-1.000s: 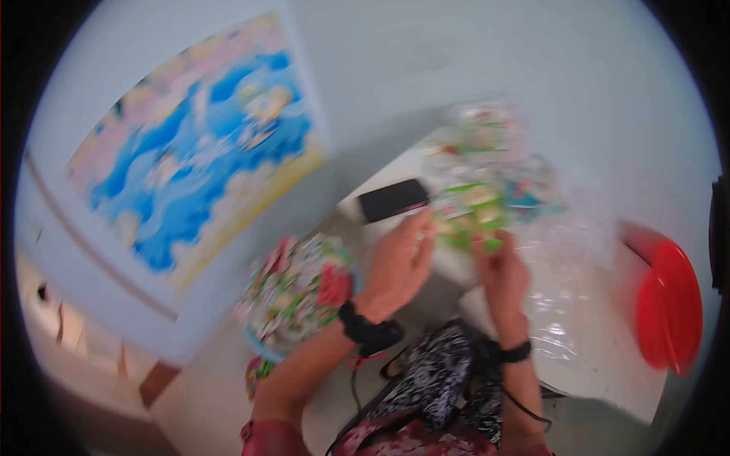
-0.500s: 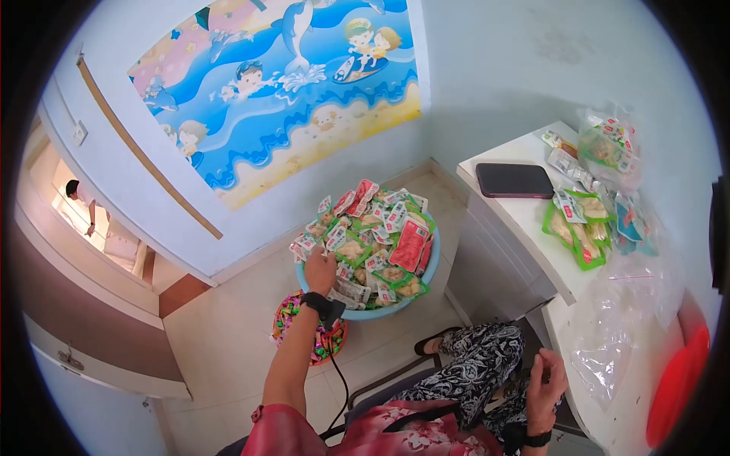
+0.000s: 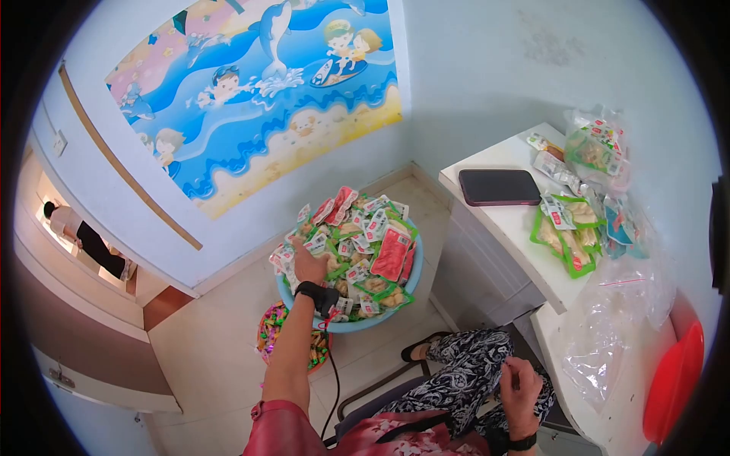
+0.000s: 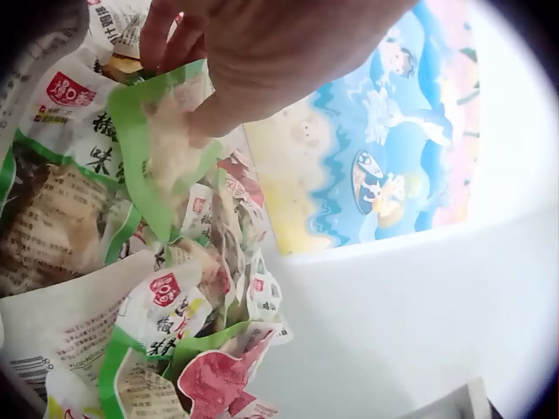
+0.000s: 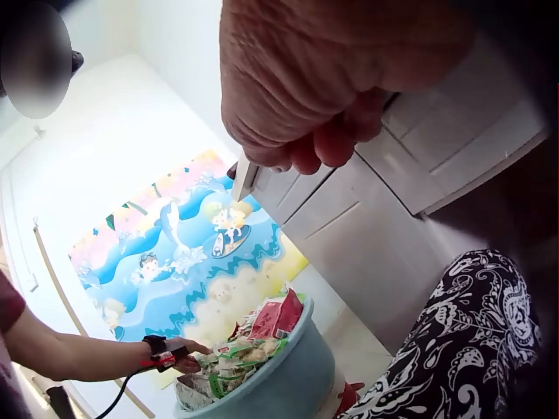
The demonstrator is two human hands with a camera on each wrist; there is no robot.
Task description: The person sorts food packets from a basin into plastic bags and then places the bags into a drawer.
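Over the heaped basin my left hand (image 3: pixel 310 267) is among the food packets. The left wrist view shows the thumb and fingers of that hand (image 4: pixel 271 61) pinching a green-edged packet (image 4: pixel 131 131) with pale contents. More packets, some with red panels (image 3: pixel 391 253), surround it. My right hand (image 3: pixel 520 397) hangs by the patterned trousers, fingers loosely curled, with nothing visible in it; in the right wrist view that hand (image 5: pixel 306 87) is seen from close up.
The blue basin (image 3: pixel 353 326) stands on the floor beside a smaller basket of colourful wrapped pieces (image 3: pixel 272 328). On the white cabinet lie a phone (image 3: pixel 499 187), green-edged packets (image 3: pixel 566 237) and clear plastic bags (image 3: pixel 597 342). A red basin (image 3: pixel 675 380) stands at right. A person (image 3: pixel 84 235) is beyond the doorway.
Both hands have left the packets at the cabinet; the left reached into the basin, the right dropped to the lap. Since half a second ago, the left hand has shifted slightly within the heap.
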